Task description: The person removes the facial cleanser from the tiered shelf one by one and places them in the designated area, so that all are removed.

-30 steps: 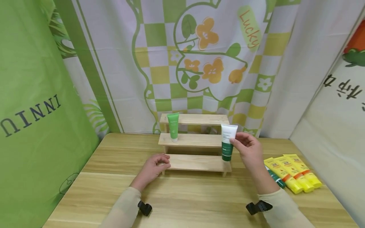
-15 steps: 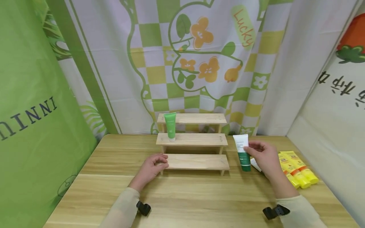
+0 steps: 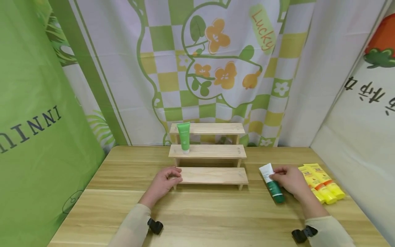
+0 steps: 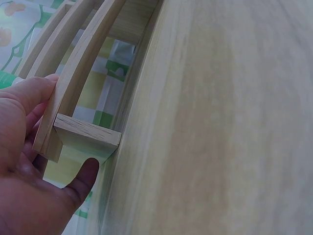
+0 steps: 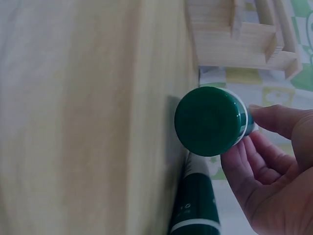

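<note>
My right hand [image 3: 291,181] pinches a white and dark green squeeze tube [image 3: 271,183] between thumb and fingers, low over the table to the right of the wooden display stand [image 3: 213,175]. The tube slants, with its green cap toward me; whether it touches the table I cannot tell. A similar green tube [image 5: 195,200] lies beside it in the right wrist view, hidden in the head view. My left hand [image 3: 160,183] holds the left end of the stand's lowest step, thumb on the edge. A light green tube [image 3: 184,137] stands cap down on the middle step, at the left.
Several yellow tubes [image 3: 322,178] with orange bands lie side by side on the right of the wooden table [image 3: 203,216], partly behind my right hand. A patterned curtain [image 3: 213,68] hangs behind the stand, and a green cloth [image 3: 37,130] hangs on the left.
My right hand has carried the white and green tube away from the stand, to the right and down toward the table, tilting it from upright. My left hand stays at the stand.
</note>
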A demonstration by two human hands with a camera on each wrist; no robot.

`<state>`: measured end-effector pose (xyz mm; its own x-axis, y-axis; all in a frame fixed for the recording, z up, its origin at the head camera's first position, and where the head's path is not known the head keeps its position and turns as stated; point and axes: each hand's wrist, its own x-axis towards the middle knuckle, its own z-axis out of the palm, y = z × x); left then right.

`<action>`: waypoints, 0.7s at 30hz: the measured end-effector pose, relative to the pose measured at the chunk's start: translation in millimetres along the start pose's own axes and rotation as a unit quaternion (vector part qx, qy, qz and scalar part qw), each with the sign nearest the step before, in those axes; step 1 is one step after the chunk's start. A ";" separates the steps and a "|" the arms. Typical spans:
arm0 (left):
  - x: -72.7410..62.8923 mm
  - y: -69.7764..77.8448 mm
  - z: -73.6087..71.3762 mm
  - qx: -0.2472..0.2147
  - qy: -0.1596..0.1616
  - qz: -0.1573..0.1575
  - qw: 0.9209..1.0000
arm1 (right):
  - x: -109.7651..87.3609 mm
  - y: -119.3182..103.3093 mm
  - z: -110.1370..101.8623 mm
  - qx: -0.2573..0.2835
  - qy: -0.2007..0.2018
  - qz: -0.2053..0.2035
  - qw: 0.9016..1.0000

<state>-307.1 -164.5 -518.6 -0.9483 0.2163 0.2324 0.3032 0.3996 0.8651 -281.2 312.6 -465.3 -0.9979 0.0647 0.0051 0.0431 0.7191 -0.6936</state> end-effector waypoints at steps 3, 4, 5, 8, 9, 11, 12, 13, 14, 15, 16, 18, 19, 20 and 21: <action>-0.3 0.2 0.6 -0.003 0.001 0.001 1.000 | 0.9 4.9 -1.7 -0.024 -0.013 0.005 1.000; -0.5 0.2 0.8 -0.004 0.002 0.001 1.000 | 1.2 5.6 -2.5 -0.025 -0.017 0.008 1.000; -0.6 0.4 0.8 -0.006 0.002 0.000 1.000 | 1.5 6.0 -3.5 -0.024 -0.021 0.009 0.999; -0.9 1.9 1.0 -0.008 0.001 -0.006 1.000 | 0.9 7.1 -6.4 -0.006 -0.029 0.017 0.999; -0.9 2.5 1.1 -0.008 0.000 -0.009 1.000 | 0.4 7.4 -7.6 0.001 -0.027 0.021 0.999; -1.1 3.5 1.7 -0.007 -0.002 -0.016 1.000 | -0.9 8.2 -10.1 0.023 -0.020 0.026 0.999; -1.0 3.9 2.2 -0.006 -0.002 -0.019 1.000 | -1.6 8.5 -11.5 0.034 -0.015 0.028 0.999; -0.9 4.2 2.7 -0.005 -0.002 -0.021 1.000 | -2.1 8.4 -12.7 0.042 -0.008 0.031 0.999; -0.8 4.3 3.4 -0.005 -0.001 -0.023 1.000 | -2.7 8.0 -13.6 0.046 -0.001 0.031 0.998; -0.8 4.6 4.0 -0.005 0.001 -0.026 1.000 | -3.1 7.5 -14.4 0.049 0.005 0.030 0.998; -0.9 4.9 4.3 -0.005 0.003 -0.027 1.000 | -3.2 6.8 -14.8 0.056 0.009 0.028 0.998; -1.0 5.4 4.7 -0.006 0.007 -0.028 1.000 | -3.9 4.1 -15.3 0.067 0.017 0.024 0.997; -1.0 5.7 4.6 -0.006 0.008 -0.027 1.000 | -4.4 2.4 -14.9 0.077 0.022 0.023 0.997; -1.0 5.7 4.5 -0.007 0.008 -0.027 1.000 | -5.0 0.6 -14.8 0.090 0.027 0.021 0.995; -0.9 5.6 4.1 -0.006 0.006 -0.026 1.000 | -5.7 -1.5 -14.8 0.105 0.033 0.019 0.994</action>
<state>-304.1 -158.8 -515.8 -0.9638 0.1845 0.1925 0.2526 0.4002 0.8810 -274.9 321.4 -453.7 -0.9900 0.1395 0.0195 0.0620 0.5557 -0.8290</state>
